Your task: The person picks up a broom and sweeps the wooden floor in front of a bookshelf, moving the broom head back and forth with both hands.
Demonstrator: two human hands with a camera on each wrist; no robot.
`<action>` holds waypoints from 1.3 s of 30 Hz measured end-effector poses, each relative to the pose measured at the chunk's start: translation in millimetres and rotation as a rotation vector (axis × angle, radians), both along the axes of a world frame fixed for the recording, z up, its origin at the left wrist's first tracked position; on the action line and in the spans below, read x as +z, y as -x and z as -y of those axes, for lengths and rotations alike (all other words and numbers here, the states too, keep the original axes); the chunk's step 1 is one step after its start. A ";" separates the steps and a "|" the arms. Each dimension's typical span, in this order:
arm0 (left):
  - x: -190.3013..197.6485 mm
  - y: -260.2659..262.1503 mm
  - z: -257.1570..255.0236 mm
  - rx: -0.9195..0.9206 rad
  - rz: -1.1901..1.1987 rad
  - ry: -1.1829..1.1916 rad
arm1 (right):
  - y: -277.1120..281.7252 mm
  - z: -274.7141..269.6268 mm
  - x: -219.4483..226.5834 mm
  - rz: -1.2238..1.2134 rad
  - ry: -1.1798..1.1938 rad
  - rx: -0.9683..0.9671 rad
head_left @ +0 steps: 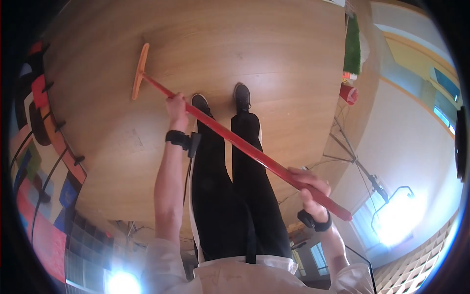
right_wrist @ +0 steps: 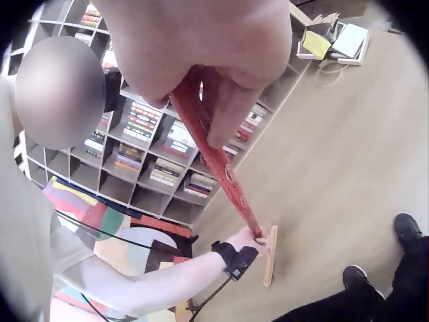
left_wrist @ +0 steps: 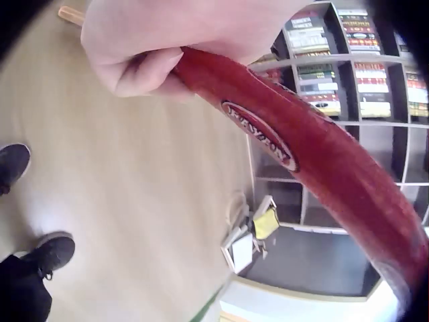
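"From your seat, what do you have gripped?"
"On my feed I grasp the red pole (head_left: 245, 147) in both: the right hand (head_left: 316, 192) near its free end, the left hand (head_left: 176, 110) close to the orange crossbar (head_left: 140, 72)."
"How does it lie?"
"Slanted before the person's legs (head_left: 210, 196), crossbar above or on the wooden floor (head_left: 293, 59); I can't tell which."
"Room?"
"Floor stretches ahead of the shoes (head_left: 242, 98); a multicoloured strip (head_left: 48, 117) edges it at left, a tripod (head_left: 345, 147) at right."
"Containers?"
"I see a red bin (head_left: 344, 93) near the tripod, contents unreadable. Farther off, a pale tray (right_wrist: 345, 61) holds a yellow piece (right_wrist: 315, 43) and a whitish one (right_wrist: 350, 40), near a shelf unit (left_wrist: 385, 123) carrying stacked books (left_wrist: 369, 77)."
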State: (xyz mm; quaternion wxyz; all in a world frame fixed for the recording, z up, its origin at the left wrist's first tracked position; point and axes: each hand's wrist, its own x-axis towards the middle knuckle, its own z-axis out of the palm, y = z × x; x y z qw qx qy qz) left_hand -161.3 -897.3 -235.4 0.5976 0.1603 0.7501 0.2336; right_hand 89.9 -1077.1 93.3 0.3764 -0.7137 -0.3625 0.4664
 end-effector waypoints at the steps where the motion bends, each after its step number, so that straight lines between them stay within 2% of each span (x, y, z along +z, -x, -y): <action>1: -16.0 18.8 -5.4 0.004 -0.007 -0.003 | 2.7 -12.4 -10.7 -0.047 0.006 0.052; 3: -51.5 44.7 -5.0 -0.068 0.061 0.069 | 4.6 -30.9 -24.2 -0.099 0.017 0.112; 5: -50.8 29.1 -5.1 -0.011 0.094 0.056 | 1.6 -44.4 -32.2 -0.041 -0.025 0.289; 6: -48.7 23.0 -5.8 0.043 0.133 0.046 | -3.7 -45.4 -32.6 -0.044 -0.022 0.295; 8: -63.4 10.7 2.2 0.018 0.135 0.060 | -27.5 -40.0 -30.0 -0.014 0.119 0.241; 9: -64.4 -1.2 9.1 -0.071 0.140 0.012 | -34.1 -40.6 -23.5 0.010 0.090 0.210; 12: -53.9 -71.2 28.9 -0.348 0.152 -0.147 | -82.2 -29.1 -1.6 0.033 0.157 0.162; 14: -19.2 -133.4 31.6 -0.085 0.266 0.010 | -119.0 -16.6 14.6 0.055 0.176 0.135; 16: -8.3 -191.2 40.5 -0.031 0.285 0.088 | -147.9 -6.4 34.2 0.090 0.175 0.056; 18: -0.5 -242.9 51.4 -0.050 0.216 0.128 | -175.2 -1.4 60.7 0.171 0.192 0.083; 20: -16.4 -285.5 67.7 -0.132 0.290 0.111 | -199.6 7.0 82.2 0.216 0.189 0.086; 22: 0.2 -331.1 72.7 -0.086 0.279 0.144 | -219.5 14.0 95.6 0.260 0.183 0.089; 24: 14.4 -348.9 80.4 -0.043 0.266 0.187 | -232.3 21.2 108.5 0.315 0.200 0.072; 27: 33.1 -353.8 77.7 -0.110 0.370 0.194 | -230.1 21.8 125.4 0.350 0.123 0.114; 28: 46.1 -350.2 75.2 -0.146 0.357 0.208 | -234.1 26.6 129.5 0.430 0.094 0.180; 32: 110.0 -314.9 69.9 -0.212 0.373 0.195 | -219.9 15.7 165.6 0.407 -0.061 0.237; 34: 133.5 -290.6 73.6 -0.187 0.364 0.188 | -215.3 10.3 181.7 0.374 -0.121 0.257; 35: 154.6 -275.1 73.9 -0.135 0.414 0.188 | -213.2 6.2 189.8 0.301 -0.167 0.326; 37: 158.4 -237.2 83.5 -0.027 0.436 0.180 | -202.1 -5.0 203.4 0.200 -0.246 0.462; 39: 178.4 -198.2 90.3 0.057 0.434 0.177 | -183.9 -14.0 214.6 0.156 -0.236 0.467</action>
